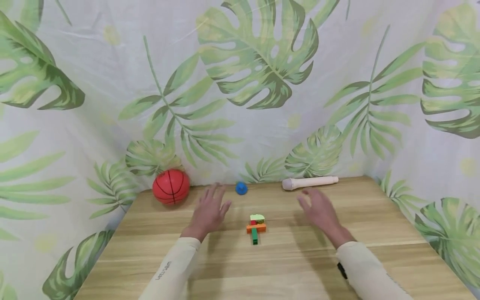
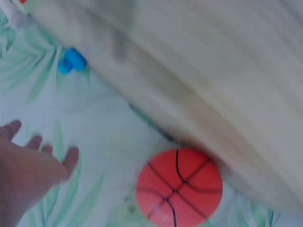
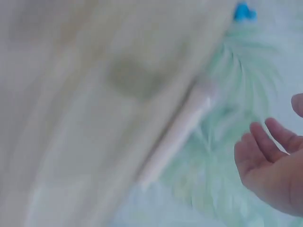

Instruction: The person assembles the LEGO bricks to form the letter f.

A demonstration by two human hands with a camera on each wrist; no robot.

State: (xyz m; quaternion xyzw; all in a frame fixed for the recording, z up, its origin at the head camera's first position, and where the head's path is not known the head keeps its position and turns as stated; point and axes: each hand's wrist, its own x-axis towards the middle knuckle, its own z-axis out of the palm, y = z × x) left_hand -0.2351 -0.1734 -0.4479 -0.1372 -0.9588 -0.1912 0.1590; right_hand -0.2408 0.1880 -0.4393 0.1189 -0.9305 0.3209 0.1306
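My left hand [image 1: 210, 211] is held over the left half of the table, fingers spread and holding nothing. The red toy basketball [image 1: 171, 186] sits just beyond it to the left. My right hand [image 1: 321, 210] hovers on the other side with loosely bent fingers and nothing in its grasp; a pale toy microphone [image 1: 310, 182] lies just past its fingertips. Between the hands is a small build of toy bricks [image 1: 256, 228] in green, orange, red and light green. A small blue knobbed object [image 1: 241, 188] stands at the back, right of the left hand. The right wrist view is blurred.
The wood-grain table [image 1: 240, 271] ends at the back against a leaf-print cloth [image 1: 262, 133], which also hangs along both sides. Ball, blue object and microphone are all close to that back edge.
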